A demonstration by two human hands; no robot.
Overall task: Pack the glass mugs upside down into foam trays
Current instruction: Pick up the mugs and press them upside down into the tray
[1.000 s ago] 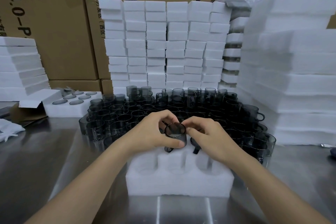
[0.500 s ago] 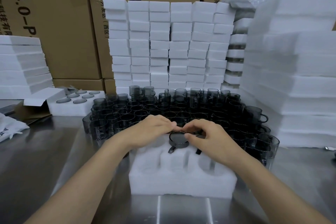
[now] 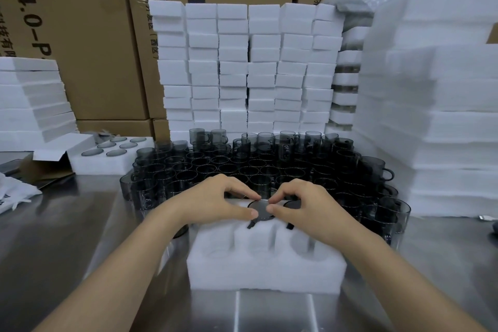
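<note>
A white foam tray (image 3: 266,272) with round slots lies on the steel table in front of me. A dark glass mug (image 3: 260,211) sits upside down in its back middle slot, base up and handle toward me. My left hand (image 3: 215,202) pinches the mug's base rim from the left with thumb and forefinger. My right hand (image 3: 304,206) pinches it from the right. A second upside-down mug (image 3: 294,205) fills the back right slot, partly hidden by my right hand. The three front slots show only foam.
Several loose smoked-glass mugs (image 3: 269,167) crowd the table behind the tray. A filled foam tray (image 3: 107,163) sits at the left beside an open carton flap. Foam stacks rise behind (image 3: 242,70), left (image 3: 32,100) and right (image 3: 444,116), before cardboard boxes (image 3: 89,35).
The mug was held tilted above the tray by both hands; it has been turned base up and lowered into the back middle slot. Both hands followed it down.
</note>
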